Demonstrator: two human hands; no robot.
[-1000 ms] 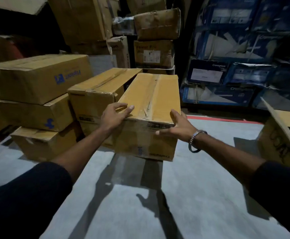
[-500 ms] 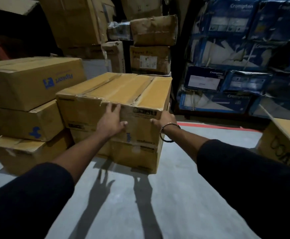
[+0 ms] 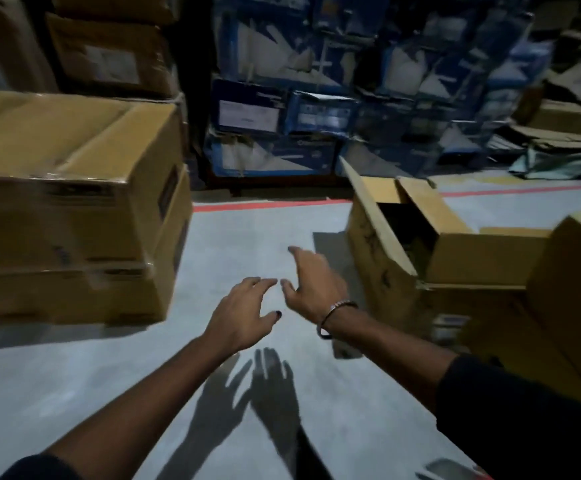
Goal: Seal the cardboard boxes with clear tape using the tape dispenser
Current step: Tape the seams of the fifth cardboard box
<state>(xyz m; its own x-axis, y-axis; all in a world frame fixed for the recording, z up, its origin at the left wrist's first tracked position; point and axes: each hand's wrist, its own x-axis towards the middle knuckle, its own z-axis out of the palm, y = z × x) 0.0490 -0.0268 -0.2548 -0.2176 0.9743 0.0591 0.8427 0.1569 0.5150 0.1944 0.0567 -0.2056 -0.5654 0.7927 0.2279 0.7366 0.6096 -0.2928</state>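
At far left I note a stack of closed brown cardboard boxes (image 3: pixel 74 188): the upper box sits on a lower one, and a glossy clear strip shows along its front top edge, so I judge this box already taped. The view is blurred there, so I cannot confirm the seam along its full run.

At centre, both hands hang over the bare grey floor (image 3: pixel 74 393), touching nothing. The left hand (image 3: pixel 240 317) is empty, fingers loosely spread and slightly curved. The right hand (image 3: pixel 311 282), with a metal bangle (image 3: pixel 334 317) on the wrist, is also empty, its index finger extended forward and the others relaxed. The two hands sit just beside each other, fingertips nearly meeting.

To the right stands an open brown cardboard box (image 3: pixel 386 258) with its flaps raised and a dark interior. I judge this one unsealed and the next work item. Further right, another brown carton (image 3: pixel 580 299) stands close to it.

Behind, blue printed cartons (image 3: pixel 299 116) are stacked along the wall.

I cannot locate the tape dispenser anywhere in view. Remaining, by my estimate: fetch the dispenser, fold the flaps, tape the seam.
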